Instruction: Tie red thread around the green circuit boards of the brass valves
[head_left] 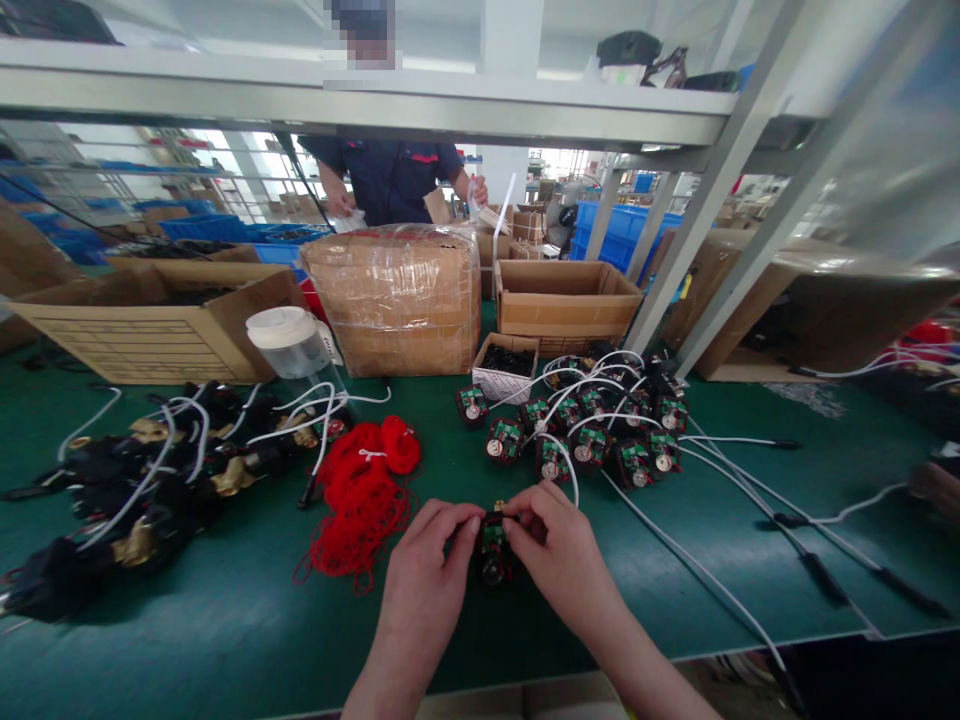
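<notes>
Near the front of the green table is a small black unit with a green circuit board [494, 548] facing up and a brass-coloured part at its far end. My left hand [433, 562] pinches its upper left edge between thumb and fingertips. On the opposite side, my right hand [561, 552] grips the upper right edge with curled fingers. Beyond my right hand lie several similar black units with green boards [590, 443] and white cables. A heap of red rings or bands [358, 515] lies to the left of my left hand.
Several black and brass assemblies [135, 490] with white cables cover the left side. Behind stand a lidded plastic jar [285, 340], a wrapped carton [397, 300] and a small box of black parts [508, 365]. Cables [697, 550] trail rightward. A shelf [450, 108] crosses overhead; a person [394, 180] stands beyond.
</notes>
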